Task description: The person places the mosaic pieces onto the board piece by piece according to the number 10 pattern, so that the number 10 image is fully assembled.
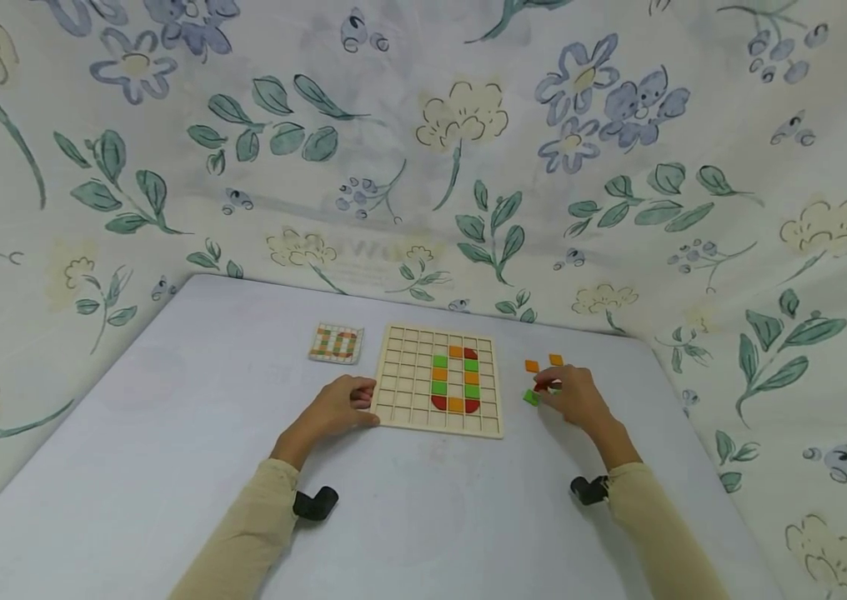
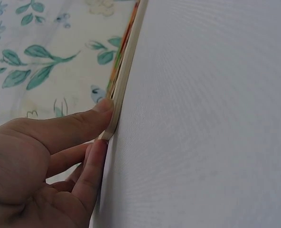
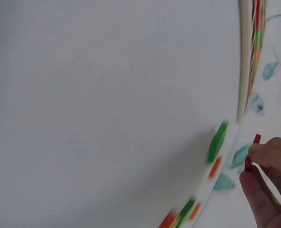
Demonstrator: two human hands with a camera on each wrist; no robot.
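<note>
A wooden grid board (image 1: 403,392) lies on the table with red, green and orange tiles set in its right half, forming a ring. My left hand (image 1: 338,406) holds the board's near left corner; in the left wrist view its thumb (image 2: 79,127) and fingers pinch the board's edge (image 2: 124,78). To the right of the board, my right hand (image 1: 576,397) pinches a red tile (image 3: 253,151) between thumb and fingertips, above the table. Loose beside it lie a green tile (image 1: 531,397) and orange tiles (image 1: 532,366); the hand partly hides other pieces.
A small pattern card (image 1: 337,344) with a coloured grid lies left of the board's far corner. Floral cloth (image 1: 393,150) hangs behind and beside the white table (image 1: 191,400). Each wrist wears a black camera (image 1: 316,504).
</note>
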